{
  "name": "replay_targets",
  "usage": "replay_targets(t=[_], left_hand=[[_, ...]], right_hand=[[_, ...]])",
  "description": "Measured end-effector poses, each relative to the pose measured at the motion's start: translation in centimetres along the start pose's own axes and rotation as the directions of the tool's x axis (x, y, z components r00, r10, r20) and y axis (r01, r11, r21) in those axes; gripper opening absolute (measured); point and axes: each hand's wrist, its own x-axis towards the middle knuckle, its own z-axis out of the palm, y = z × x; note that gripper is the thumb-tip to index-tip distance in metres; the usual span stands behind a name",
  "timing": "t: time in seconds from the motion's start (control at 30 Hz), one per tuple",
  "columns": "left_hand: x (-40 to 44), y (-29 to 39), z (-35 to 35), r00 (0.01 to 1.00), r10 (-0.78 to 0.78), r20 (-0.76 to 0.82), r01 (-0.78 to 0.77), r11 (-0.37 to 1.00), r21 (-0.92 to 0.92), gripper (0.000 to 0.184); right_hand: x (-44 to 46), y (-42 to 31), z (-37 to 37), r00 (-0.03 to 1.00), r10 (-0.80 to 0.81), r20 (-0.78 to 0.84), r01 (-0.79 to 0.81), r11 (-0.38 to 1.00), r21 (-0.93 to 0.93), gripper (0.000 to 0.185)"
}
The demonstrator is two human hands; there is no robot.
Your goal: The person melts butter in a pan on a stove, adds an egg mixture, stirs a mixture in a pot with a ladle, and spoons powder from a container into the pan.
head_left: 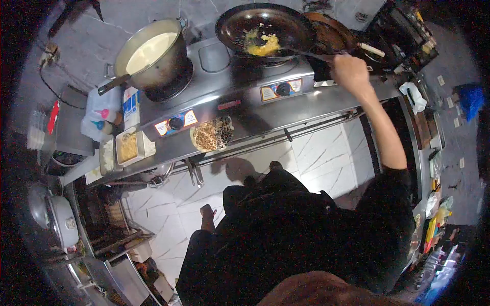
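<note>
My right hand is closed around the handle of a long dark cooking utensil, probably a spatula. Its far end reaches into a black wok on the right burner, where it meets a yellow mass that looks like egg. The exact shape of the utensil's head is hard to make out. Low over the floor, well away from the stove, hangs my left hand. Its fingers look curled, and no object shows in them.
A large pot of pale liquid sits on the left burner, its handle jutting left. A patterned round item lies at the counter's front edge. Food containers and squeeze bottles stand left. A brown pan is beside the wok.
</note>
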Motion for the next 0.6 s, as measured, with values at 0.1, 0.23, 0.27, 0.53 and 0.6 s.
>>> replay_targets(t=[0.1,0.23,0.27,0.53,0.6], left_hand=[[0.1,0.0,1.0,0.988,0.042,-0.146,-0.037,0.999,0.036,0.035],[0.7,1.0,-1.5,0.997,-0.077,0.017,0.079,0.949,-0.307,0.038],[1.5,0.7,-0.8,0.992,-0.105,0.073,0.125,0.913,-0.389,0.038],[1.0,0.5,0.5,0.895,0.181,-0.407,-0.102,0.973,0.208,0.037],[0.5,0.8,0.5,0.903,0.17,-0.395,-0.11,0.979,0.172,0.037]], right_hand=[[3.6,-2.1,5.1,0.999,-0.001,-0.055,0.005,0.998,0.069,0.019],[3.4,-2.8,4.1,0.998,-0.014,-0.058,0.025,0.98,0.199,0.024],[2.4,-2.5,2.3,1.0,0.004,-0.031,0.002,0.98,0.198,0.025],[6.8,-2.3,5.5,0.995,0.017,-0.101,0.001,0.985,0.174,0.024],[8.4,-3.8,7.4,0.994,-0.006,-0.112,0.027,0.983,0.181,0.023]])
